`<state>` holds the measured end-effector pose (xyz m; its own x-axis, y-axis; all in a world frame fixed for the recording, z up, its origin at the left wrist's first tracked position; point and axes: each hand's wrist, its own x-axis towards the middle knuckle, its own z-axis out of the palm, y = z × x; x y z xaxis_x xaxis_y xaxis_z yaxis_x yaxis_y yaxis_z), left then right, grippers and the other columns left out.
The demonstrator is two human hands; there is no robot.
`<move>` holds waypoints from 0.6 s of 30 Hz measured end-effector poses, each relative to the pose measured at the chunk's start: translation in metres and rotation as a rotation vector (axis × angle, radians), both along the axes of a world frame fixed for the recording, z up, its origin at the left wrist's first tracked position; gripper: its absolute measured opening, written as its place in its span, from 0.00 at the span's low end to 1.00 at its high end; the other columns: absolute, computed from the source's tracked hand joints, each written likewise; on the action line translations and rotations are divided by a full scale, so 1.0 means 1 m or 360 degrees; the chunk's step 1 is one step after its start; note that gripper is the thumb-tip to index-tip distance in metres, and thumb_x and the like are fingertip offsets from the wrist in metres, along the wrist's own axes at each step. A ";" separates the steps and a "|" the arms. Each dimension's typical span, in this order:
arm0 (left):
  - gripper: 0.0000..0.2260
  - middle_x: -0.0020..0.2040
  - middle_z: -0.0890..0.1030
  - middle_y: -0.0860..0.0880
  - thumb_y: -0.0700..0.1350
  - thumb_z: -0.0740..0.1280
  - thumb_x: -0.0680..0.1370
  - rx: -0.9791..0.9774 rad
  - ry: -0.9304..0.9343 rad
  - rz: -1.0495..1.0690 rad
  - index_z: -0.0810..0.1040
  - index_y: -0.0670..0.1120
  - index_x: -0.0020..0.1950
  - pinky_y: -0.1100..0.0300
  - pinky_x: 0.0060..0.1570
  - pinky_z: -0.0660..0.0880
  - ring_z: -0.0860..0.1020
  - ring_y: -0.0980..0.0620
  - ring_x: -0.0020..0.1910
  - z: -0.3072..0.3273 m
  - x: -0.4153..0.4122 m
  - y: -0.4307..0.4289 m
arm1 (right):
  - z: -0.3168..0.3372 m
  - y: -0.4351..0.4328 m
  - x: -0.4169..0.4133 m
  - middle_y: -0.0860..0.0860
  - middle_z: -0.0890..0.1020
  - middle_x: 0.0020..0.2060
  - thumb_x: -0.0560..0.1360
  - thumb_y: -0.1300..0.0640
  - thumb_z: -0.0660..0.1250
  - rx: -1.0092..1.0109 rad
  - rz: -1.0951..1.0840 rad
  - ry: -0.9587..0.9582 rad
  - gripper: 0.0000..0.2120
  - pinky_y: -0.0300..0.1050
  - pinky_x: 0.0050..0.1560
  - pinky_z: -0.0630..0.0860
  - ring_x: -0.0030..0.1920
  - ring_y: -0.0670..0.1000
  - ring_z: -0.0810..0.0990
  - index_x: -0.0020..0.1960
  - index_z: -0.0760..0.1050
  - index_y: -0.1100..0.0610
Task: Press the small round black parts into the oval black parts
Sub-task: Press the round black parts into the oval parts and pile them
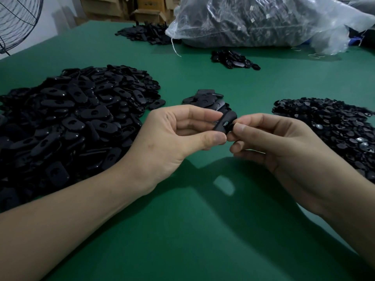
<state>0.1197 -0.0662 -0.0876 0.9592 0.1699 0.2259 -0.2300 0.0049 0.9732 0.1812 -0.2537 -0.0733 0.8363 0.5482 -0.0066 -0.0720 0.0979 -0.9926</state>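
I held one oval part (224, 121) in the air above the desk (203, 220), between my two hands. The grip of my left hand (182, 134) was clamped on it, with the thumb below and the fingers curled over its far end. My right hand (269, 138) pinched at its hole with thumb and forefinger. I think a small round part (231, 128) sat under those fingertips, but it was too dark there to be sure.

I judged this pressing as in progress, not finished. The task as a whole was far from done: a big pile of oval parts (71, 122) lay at my left and a wide pile of round parts (328, 126) at my right. The small heap (207, 98) just behind my hands perhaps held finished pieces.
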 end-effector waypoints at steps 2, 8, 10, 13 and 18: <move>0.16 0.46 0.88 0.45 0.42 0.78 0.66 0.0019 -0.0014 -0.0005 0.85 0.44 0.53 0.64 0.46 0.80 0.87 0.50 0.46 0.000 -0.001 0.000 | 0.000 0.001 -0.001 0.55 0.87 0.40 0.64 0.52 0.76 -0.0012 -0.0035 -0.0067 0.09 0.43 0.47 0.83 0.36 0.48 0.83 0.42 0.85 0.54; 0.15 0.46 0.89 0.47 0.42 0.78 0.66 0.0060 -0.0038 -0.0017 0.85 0.45 0.53 0.65 0.49 0.80 0.87 0.52 0.47 0.001 -0.001 -0.001 | 0.000 0.002 -0.002 0.56 0.86 0.38 0.67 0.54 0.75 -0.0063 -0.0134 -0.0331 0.06 0.44 0.48 0.83 0.36 0.51 0.83 0.41 0.85 0.56; 0.16 0.47 0.89 0.47 0.42 0.78 0.66 0.0073 -0.0042 -0.0018 0.85 0.45 0.53 0.65 0.50 0.80 0.87 0.52 0.47 0.001 -0.001 -0.001 | 0.001 0.002 -0.003 0.56 0.86 0.37 0.67 0.55 0.75 -0.0080 -0.0151 -0.0402 0.06 0.42 0.46 0.82 0.36 0.52 0.84 0.42 0.84 0.56; 0.16 0.47 0.89 0.47 0.42 0.78 0.67 0.0087 -0.0044 -0.0023 0.85 0.43 0.54 0.64 0.50 0.81 0.87 0.51 0.47 0.001 -0.002 -0.001 | 0.001 0.002 -0.002 0.56 0.87 0.37 0.69 0.56 0.75 -0.0121 -0.0165 -0.0485 0.06 0.40 0.45 0.82 0.36 0.52 0.85 0.43 0.84 0.58; 0.15 0.47 0.89 0.48 0.42 0.78 0.67 0.0115 -0.0040 -0.0040 0.86 0.45 0.53 0.64 0.49 0.81 0.87 0.51 0.47 -0.001 -0.002 -0.001 | 0.000 0.001 0.000 0.55 0.87 0.38 0.73 0.60 0.75 -0.0234 -0.0165 -0.0582 0.02 0.43 0.47 0.83 0.37 0.53 0.86 0.45 0.84 0.58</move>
<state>0.1182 -0.0669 -0.0884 0.9568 0.1285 0.2608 -0.2551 -0.0591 0.9651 0.1808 -0.2532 -0.0732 0.8489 0.4761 0.2296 0.2911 -0.0586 -0.9549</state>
